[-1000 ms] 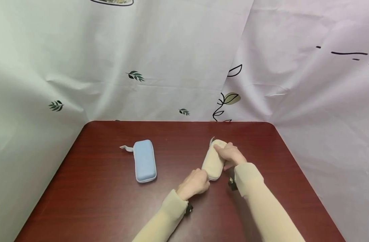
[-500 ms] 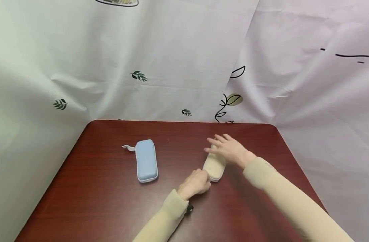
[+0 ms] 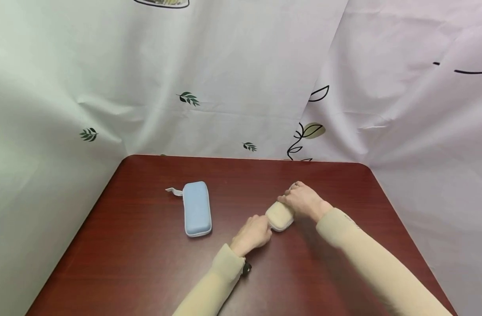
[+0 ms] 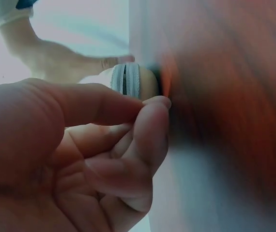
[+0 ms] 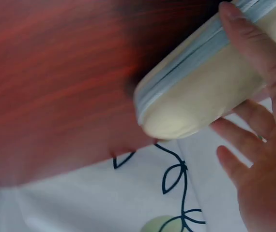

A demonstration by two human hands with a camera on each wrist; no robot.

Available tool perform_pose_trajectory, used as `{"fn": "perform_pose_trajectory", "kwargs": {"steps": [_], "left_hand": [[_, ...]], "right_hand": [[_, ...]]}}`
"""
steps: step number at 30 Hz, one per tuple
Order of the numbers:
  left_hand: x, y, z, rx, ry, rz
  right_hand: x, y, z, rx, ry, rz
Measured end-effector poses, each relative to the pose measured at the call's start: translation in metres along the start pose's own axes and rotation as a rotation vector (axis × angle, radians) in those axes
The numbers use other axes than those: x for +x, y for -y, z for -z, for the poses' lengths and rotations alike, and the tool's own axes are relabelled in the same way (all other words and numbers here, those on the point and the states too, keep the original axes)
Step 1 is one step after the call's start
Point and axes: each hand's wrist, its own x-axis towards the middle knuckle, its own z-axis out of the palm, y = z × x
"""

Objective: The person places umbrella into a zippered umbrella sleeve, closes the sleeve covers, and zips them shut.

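Note:
A cream zippered case (image 3: pixel 279 216) lies on the right half of the table, tilted with its far end toward the right. My left hand (image 3: pixel 251 233) is at its near left corner, thumb and forefinger pinched together beside the zipper (image 4: pixel 125 79) in the left wrist view. Whatever small part sits between those fingertips is hidden. Across the far half of the case lies my right hand (image 3: pixel 305 201), holding it with the thumb along the zipper side and the fingers over the opposite side, as the right wrist view shows.
A light blue zippered case (image 3: pixel 197 208) with a pale strap (image 3: pixel 173 191) lies left of the hands. The dark red table (image 3: pixel 146 263) ends at a white curtain (image 3: pixel 225 79) printed with leaves, which also hangs along both sides.
My right hand let go of the cream case, spread above it, then came down to hold its far half. The case's far end has turned rightward. The left hand kept to the near corner.

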Motion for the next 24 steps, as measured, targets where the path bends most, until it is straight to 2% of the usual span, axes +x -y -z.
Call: {"fn": "perform_pose_trajectory", "kwargs": {"steps": [10,16,21,24], "left_hand": [[0.008,0.012,0.008,-0.017,-0.027,0.009],[0.014,0.017,0.008,-0.030,-0.073,-0.040],[0.018,0.019,0.007,-0.031,-0.119,-0.067],[0.020,0.020,0.008,-0.025,-0.125,-0.056]], "right_hand": [[0.014,0.012,0.010,0.104,0.192,-0.285],[0.023,0.025,0.017,0.201,0.300,-0.490],[0.029,0.042,0.016,0.316,0.304,-0.653],[0.026,0.049,0.014,0.361,0.289,-0.717]]}}
